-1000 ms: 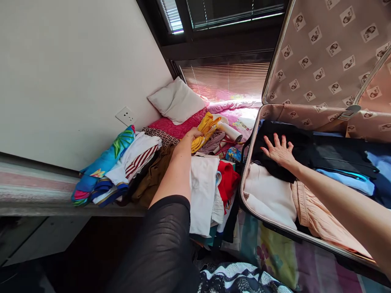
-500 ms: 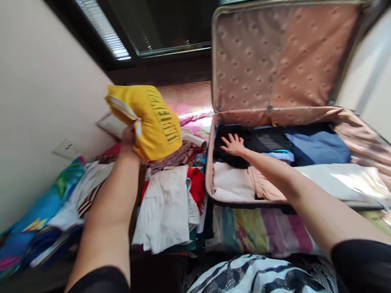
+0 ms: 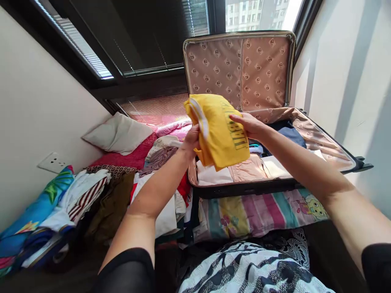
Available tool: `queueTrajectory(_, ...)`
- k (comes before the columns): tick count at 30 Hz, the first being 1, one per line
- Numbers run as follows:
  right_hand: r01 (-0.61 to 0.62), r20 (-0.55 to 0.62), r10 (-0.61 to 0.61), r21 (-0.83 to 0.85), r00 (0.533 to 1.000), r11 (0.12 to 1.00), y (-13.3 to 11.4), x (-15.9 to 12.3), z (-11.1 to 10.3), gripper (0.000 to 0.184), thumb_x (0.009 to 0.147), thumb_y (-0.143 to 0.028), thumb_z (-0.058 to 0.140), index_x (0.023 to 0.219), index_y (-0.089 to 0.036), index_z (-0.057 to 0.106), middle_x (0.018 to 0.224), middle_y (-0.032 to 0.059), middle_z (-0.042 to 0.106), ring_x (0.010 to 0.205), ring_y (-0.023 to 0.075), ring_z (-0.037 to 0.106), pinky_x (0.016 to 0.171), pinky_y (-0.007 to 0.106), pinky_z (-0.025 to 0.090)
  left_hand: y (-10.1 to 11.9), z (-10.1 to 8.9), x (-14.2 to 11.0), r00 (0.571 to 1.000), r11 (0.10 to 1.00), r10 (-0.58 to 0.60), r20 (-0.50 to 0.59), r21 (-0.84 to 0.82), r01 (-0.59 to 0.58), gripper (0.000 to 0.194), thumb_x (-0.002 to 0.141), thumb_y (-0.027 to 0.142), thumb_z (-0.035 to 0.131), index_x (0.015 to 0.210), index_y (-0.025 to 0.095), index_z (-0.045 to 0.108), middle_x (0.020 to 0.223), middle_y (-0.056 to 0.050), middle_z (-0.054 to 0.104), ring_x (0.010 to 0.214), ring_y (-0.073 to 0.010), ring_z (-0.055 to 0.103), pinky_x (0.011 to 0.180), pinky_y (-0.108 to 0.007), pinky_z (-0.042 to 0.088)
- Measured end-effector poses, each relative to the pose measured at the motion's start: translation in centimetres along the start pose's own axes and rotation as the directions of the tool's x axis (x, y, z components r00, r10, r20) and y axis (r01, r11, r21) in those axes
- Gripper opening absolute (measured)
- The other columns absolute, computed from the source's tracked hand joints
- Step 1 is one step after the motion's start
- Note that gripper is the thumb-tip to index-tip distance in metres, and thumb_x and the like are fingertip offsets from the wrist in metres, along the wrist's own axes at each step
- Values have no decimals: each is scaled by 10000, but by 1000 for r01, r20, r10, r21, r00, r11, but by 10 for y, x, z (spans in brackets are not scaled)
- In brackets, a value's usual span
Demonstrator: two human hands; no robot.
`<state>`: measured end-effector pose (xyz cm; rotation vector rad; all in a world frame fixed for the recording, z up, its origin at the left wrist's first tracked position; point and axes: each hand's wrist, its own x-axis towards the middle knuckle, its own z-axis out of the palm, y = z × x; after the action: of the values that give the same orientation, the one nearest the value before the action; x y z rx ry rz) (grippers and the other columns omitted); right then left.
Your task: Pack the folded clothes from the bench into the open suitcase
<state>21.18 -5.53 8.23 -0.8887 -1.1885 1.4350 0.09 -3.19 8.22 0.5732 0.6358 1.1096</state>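
The folded yellow garment (image 3: 218,130) is held in the air, above the near left part of the open suitcase (image 3: 244,189), and is not set down. The left hand (image 3: 192,137) is clamped on its left edge; the right hand (image 3: 251,125) grips its right side. Work appears partly complete: the suitcase base contains a white garment (image 3: 214,175), a peach garment (image 3: 247,172) and dark blue cloth (image 3: 290,136). Outside, to the left, brown clothing (image 3: 113,207) and a striped garment (image 3: 88,199) remain unpacked.
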Motion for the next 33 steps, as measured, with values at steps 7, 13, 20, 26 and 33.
queueTrajectory(7, 247, -312, -276, -128, 909, 960, 3, -22, -35, 606, 534, -372, 1007, 1056, -181, 766, 1063, 72, 810, 1027, 295, 773, 943, 438, 667, -44, 22, 6, 995, 991, -79, 64, 115, 71, 393, 792, 94, 716, 1177, 131, 778, 908, -85, 827, 1160, -317, 781, 1144, -467, 583)
queueTrajectory(13, 285, -217, -332, -221, 918, 933, -1, -34, -35, 624, 561, -358, 989, 1119, -209, 754, 1069, 52, 807, 1041, 284, 760, 948, 430, 665, -66, 32, -1, 990, 990, -130, 50, 70, 126, 410, 808, 97, 614, 1172, 198, 773, 964, -55, 840, 1202, -295, 762, 1148, -477, 577)
queueTrajectory(20, 210, -272, -216, -53, 938, 976, -38, -50, -67, 582, 561, -251, 966, 1094, -233, 732, 1073, 36, 801, 964, 260, 764, 946, 447, 655, -81, 42, 0, 985, 990, -136, 108, -13, 138, 245, 875, 226, 666, 1084, 165, 778, 1004, -105, 832, 1279, -350, 731, 1165, -475, 571)
queueTrajectory(26, 348, -435, -345, -77, 831, 934, -95, -59, -86, 351, 745, -72, 776, 1043, -228, 678, 993, 10, 774, 839, 174, 708, 923, 402, 617, -66, 12, 8, 999, 1000, -28, 33, -1, 28, 451, 927, 365, 736, 1335, 172, 723, 1173, -120, 827, 1286, -352, 727, 1148, -474, 579)
queueTrajectory(33, 255, -426, -269, -91, 864, 963, -68, -9, -97, 455, 784, -133, 772, 1207, -263, 665, 1049, -12, 776, 951, 175, 711, 1020, 413, 603, -7, -47, 31, 966, 961, 209, -153, -150, -231, 388, 1067, 341, 529, 1376, 186, 705, 1122, -68, 832, 1235, -232, 750, 1113, -350, 586)
